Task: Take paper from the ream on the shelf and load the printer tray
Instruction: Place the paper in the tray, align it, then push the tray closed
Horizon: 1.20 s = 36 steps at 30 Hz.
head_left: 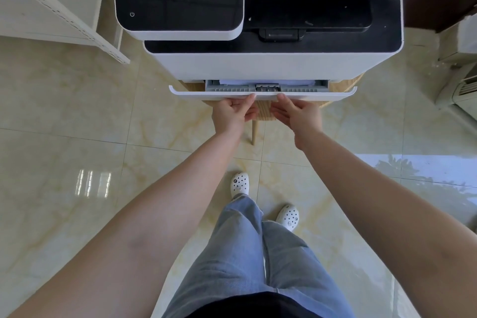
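Note:
A white and black printer stands in front of me on a small wooden stand. Its paper tray sticks out only a little at the bottom front, and a thin strip of white paper shows inside behind the grey guides. My left hand and my right hand are both at the middle of the tray's white front panel, thumbs on its top edge and fingers curled under it. The ream is not in view.
A white metal shelf stands to the left of the printer. A white appliance sits on the floor at the right. Glossy tiled floor lies around my legs and white clogs.

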{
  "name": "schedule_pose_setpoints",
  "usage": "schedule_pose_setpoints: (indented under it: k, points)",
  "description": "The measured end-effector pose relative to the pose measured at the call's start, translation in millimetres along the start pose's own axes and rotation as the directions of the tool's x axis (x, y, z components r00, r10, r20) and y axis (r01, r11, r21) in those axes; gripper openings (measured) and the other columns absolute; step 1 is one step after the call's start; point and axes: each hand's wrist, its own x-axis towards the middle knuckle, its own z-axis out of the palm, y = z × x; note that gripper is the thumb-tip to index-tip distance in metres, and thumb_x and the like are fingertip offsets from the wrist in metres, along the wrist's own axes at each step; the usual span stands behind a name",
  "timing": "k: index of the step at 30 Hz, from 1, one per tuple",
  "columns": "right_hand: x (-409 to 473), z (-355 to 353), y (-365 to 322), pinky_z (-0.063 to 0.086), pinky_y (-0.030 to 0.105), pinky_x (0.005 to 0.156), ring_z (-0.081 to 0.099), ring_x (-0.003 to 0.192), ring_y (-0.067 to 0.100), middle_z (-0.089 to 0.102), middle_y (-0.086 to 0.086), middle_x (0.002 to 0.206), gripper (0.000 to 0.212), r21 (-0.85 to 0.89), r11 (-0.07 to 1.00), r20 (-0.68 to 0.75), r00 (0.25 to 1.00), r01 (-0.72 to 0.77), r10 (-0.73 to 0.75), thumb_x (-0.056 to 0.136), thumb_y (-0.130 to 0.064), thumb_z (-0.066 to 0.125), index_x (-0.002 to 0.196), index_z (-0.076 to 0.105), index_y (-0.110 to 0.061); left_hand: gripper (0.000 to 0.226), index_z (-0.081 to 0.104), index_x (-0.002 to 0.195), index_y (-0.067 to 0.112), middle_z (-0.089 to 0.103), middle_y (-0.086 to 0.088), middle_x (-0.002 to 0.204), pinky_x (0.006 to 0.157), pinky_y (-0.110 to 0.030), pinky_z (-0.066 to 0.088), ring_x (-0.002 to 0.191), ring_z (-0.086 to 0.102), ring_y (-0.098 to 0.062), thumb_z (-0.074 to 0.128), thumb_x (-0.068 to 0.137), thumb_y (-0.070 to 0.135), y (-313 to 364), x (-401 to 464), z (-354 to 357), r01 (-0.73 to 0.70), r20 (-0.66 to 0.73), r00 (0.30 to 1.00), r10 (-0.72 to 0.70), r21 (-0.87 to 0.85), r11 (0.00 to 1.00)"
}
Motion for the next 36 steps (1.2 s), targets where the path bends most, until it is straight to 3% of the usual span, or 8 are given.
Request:
schedule_pose_setpoints:
  k: [13, 19, 24, 27, 29, 31, 33, 36]
  points:
    - [18, 5, -7, 0.058, 0.025, 0.071, 0.075, 0.078, 0.021, 0.076, 0.012, 0.084, 0.026, -0.033, 0.996, -0.014, 0.996, 0.088, -0.089, 0.075, -0.033, 0.078, 0.081, 0.070, -0.009, 0.022, 0.069, 0.075, 0.012, 0.073, -0.001, 0.062, 0.052, -0.023, 0.056, 0.062, 0.074, -0.020, 0.077, 0.078, 0.033, 11, 18, 5, -0.066, -0.017, 0.998, 0.068, 0.097, 0.993]
    - [25, 3, -12, 0.059, 0.025, 0.070, 0.075, 0.078, 0.020, 0.075, 0.014, 0.086, 0.031, -0.116, 0.985, 0.034, 0.991, 0.131, -0.128, 0.074, -0.032, 0.079, 0.086, 0.069, -0.005, 0.029, 0.069, 0.086, 0.001, 0.072, -0.008, 0.072, 0.057, -0.025, 0.057, 0.065, 0.074, -0.022, 0.076, 0.079, 0.028, 14, 22, 6, -0.094, 0.009, 0.996, 0.094, 0.103, 0.990]
    - [23, -5, -17, 0.060, 0.036, 0.068, 0.073, 0.068, 0.014, 0.075, 0.000, 0.080, 0.043, -0.399, 0.903, -0.063, 0.978, 0.156, -0.197, 0.070, -0.054, 0.072, 0.085, 0.066, -0.015, 0.057, 0.057, 0.095, 0.011, 0.067, 0.008, 0.080, 0.061, -0.029, 0.051, 0.062, 0.068, -0.008, 0.073, 0.069, 0.060, 18, 18, -4, -0.047, -0.164, 0.980, 0.116, 0.373, 0.927]
    - [14, -26, -15, 0.052, 0.040, 0.078, 0.064, 0.082, 0.010, 0.063, -0.012, 0.093, 0.066, -0.554, 0.831, -0.336, 0.897, 0.058, -0.286, 0.059, -0.069, 0.068, 0.103, 0.048, -0.025, 0.084, 0.038, 0.114, 0.014, 0.052, 0.003, 0.108, 0.067, -0.033, 0.044, 0.086, 0.060, -0.017, 0.072, 0.060, 0.069, 17, 14, -23, 0.013, -0.366, 0.910, 0.196, 0.496, 0.868]
    - [13, -41, -11, 0.046, 0.041, 0.091, 0.055, 0.109, 0.016, 0.053, -0.006, 0.120, 0.087, -0.575, 0.815, -0.414, 0.834, 0.071, -0.364, 0.057, -0.064, 0.075, 0.124, 0.037, -0.023, 0.109, 0.025, 0.134, 0.010, 0.036, -0.008, 0.133, 0.076, -0.039, 0.050, 0.112, 0.051, -0.028, 0.076, 0.055, 0.067, 16, 15, -35, -0.004, -0.421, 0.875, 0.238, 0.487, 0.874]
    - [19, -49, -12, 0.031, 0.034, 0.109, 0.033, 0.136, 0.021, 0.034, 0.003, 0.147, 0.113, -0.587, 0.793, -0.361, 0.825, 0.162, -0.435, 0.057, -0.055, 0.081, 0.144, 0.021, -0.016, 0.132, 0.009, 0.148, 0.011, 0.021, -0.012, 0.149, 0.086, -0.039, 0.052, 0.130, 0.041, -0.029, 0.079, 0.051, 0.066, 18, 20, -41, -0.091, -0.392, 0.865, 0.313, 0.491, 0.866]
    - [26, -48, -16, 0.016, 0.025, 0.114, 0.018, 0.144, 0.018, 0.018, 0.004, 0.157, 0.128, -0.563, 0.779, -0.246, 0.844, 0.276, -0.476, 0.057, -0.048, 0.085, 0.150, 0.005, -0.013, 0.144, -0.002, 0.151, 0.008, 0.012, -0.013, 0.156, 0.100, -0.041, 0.047, 0.140, 0.031, -0.027, 0.079, 0.048, 0.069, 19, 24, -41, -0.170, -0.334, 0.854, 0.400, 0.546, 0.820]
    - [33, -38, -17, 0.020, 0.021, 0.111, 0.021, 0.142, 0.015, 0.016, 0.002, 0.157, 0.134, -0.466, 0.820, -0.229, 0.851, 0.331, -0.473, 0.052, -0.045, 0.087, 0.149, 0.001, -0.013, 0.151, -0.007, 0.150, 0.005, 0.015, -0.014, 0.159, 0.114, -0.051, 0.028, 0.142, 0.030, -0.028, 0.073, 0.044, 0.076, 18, 27, -32, -0.170, -0.338, 0.843, 0.419, 0.571, 0.803]
